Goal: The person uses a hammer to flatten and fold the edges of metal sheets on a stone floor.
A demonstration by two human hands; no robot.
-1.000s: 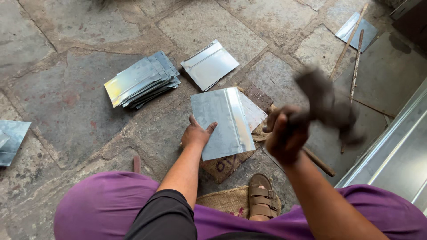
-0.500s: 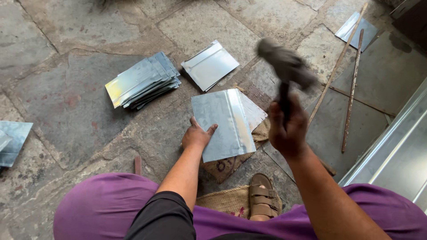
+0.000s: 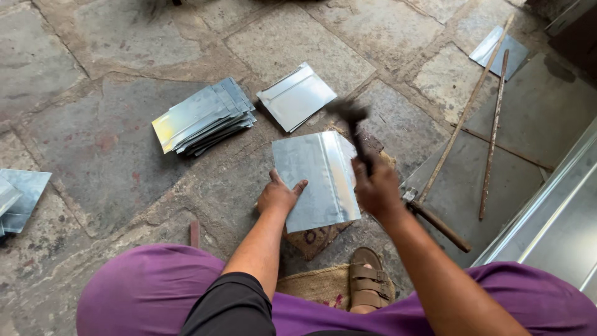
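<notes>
A floor [image 3: 93, 162] of rough, uneven grey stone slabs with sandy joints fills the view. Nearest, purple trousers [image 3: 149, 292] and a brown strapped sandal [image 3: 368, 287] rest on a coarse jute sack [image 3: 317, 283]. Just beyond, a piece of brown cardboard with dark markings [image 3: 314, 236] pokes out from under a bright, smooth galvanised metal sheet [image 3: 314, 180], roughly square with a raised folded seam running down its right part. The left hand [image 3: 280, 194] lies flat with spread fingers, pressing the sheet's lower left edge. The right hand [image 3: 376, 186] is closed around the handle of a dark hammer [image 3: 349, 115], whose blurred head hangs above the sheet's top right corner. A second wooden-handled tool [image 3: 435, 221] lies just right of that hand. Farther out sit a fanned stack of similar sheets [image 3: 202, 115] and a single folded sheet [image 3: 297, 96]. Two thin rusty rods [image 3: 494, 130] lie to the right, beside a long shiny metal trough [image 3: 553, 211]. More sheet pieces rest at the left edge [image 3: 18, 199] and far top right [image 3: 500, 53].
</notes>
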